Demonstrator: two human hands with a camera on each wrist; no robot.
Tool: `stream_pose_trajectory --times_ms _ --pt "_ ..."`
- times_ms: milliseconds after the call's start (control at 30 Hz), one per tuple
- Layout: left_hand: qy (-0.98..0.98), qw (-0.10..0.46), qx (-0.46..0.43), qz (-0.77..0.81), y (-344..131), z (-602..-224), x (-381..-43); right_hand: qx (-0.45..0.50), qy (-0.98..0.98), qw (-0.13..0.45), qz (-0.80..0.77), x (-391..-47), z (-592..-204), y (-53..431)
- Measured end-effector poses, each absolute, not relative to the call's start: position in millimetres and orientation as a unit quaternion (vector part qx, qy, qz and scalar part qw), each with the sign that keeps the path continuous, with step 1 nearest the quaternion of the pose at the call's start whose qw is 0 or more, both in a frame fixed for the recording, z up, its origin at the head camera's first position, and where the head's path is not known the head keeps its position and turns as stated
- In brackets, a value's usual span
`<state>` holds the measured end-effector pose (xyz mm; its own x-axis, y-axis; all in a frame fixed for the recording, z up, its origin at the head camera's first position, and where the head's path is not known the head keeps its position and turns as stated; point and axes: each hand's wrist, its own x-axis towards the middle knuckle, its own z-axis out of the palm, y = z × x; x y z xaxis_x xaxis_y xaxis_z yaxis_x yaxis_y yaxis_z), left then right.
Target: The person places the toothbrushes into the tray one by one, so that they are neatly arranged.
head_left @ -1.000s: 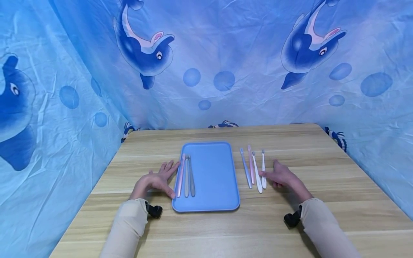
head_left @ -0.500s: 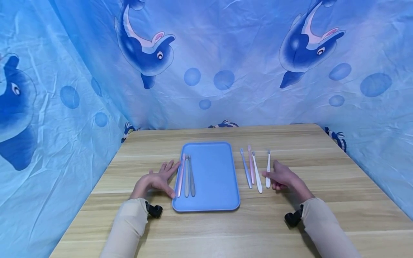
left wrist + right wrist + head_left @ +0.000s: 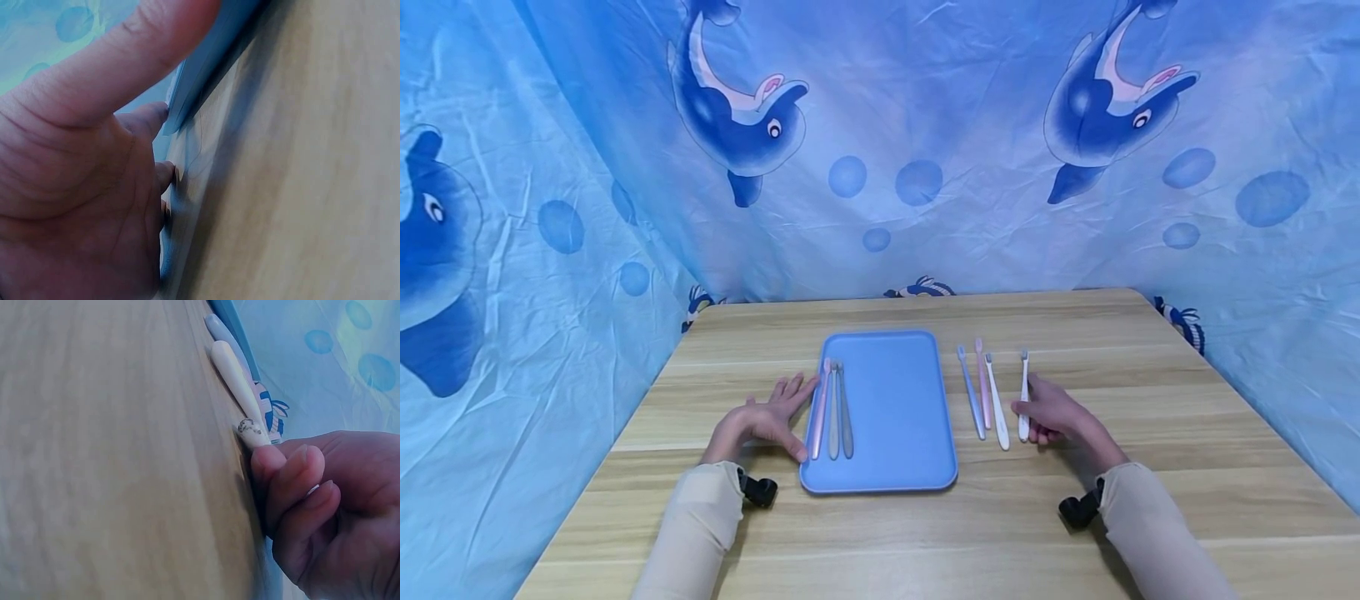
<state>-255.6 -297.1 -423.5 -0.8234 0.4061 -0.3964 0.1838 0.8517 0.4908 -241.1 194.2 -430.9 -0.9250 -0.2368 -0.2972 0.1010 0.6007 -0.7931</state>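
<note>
My right hand (image 3: 1056,411) pinches a white toothbrush (image 3: 1025,379) low on the right of the table, bristle end pointing away from me. In the right wrist view its handle end (image 3: 251,432) shows beyond the curled fingers. Just left of it lie another white toothbrush (image 3: 997,404), a pink toothbrush (image 3: 982,379) and a blue toothbrush (image 3: 972,393). My left hand (image 3: 766,419) spreads its fingers along the left edge of a blue tray (image 3: 898,417), thumb and fingertips right at the rim. Inside the tray, a pink toothbrush (image 3: 821,412) and two grey toothbrushes (image 3: 846,417) lie side by side.
The wooden table (image 3: 880,550) is light brown. A blue curtain (image 3: 880,125) printed with dolphins hangs behind it and along both sides. Small black cameras sit on both wrists.
My right hand has shifted the white toothbrush a little to the right, away from the other white one, and it now lies straighter. The left hand and tray have stayed put.
</note>
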Motion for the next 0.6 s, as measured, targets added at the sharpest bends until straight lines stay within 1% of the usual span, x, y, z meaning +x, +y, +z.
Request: stream_pose_trajectory --times_ms 200,433,600 --pt "0.923 0.249 0.173 0.237 -296.5 -418.6 -250.6 -0.043 0.866 0.182 -0.464 -242.1 -436.2 196.8" --pt "0.929 0.242 0.163 0.226 -299.8 -432.1 -257.7 -0.033 0.856 0.187 -0.480 -241.8 -434.9 196.2" --pt "0.932 0.244 0.159 0.218 -299.0 -430.9 -257.4 -0.037 0.851 0.184 -0.491 -240.5 -430.1 193.9"
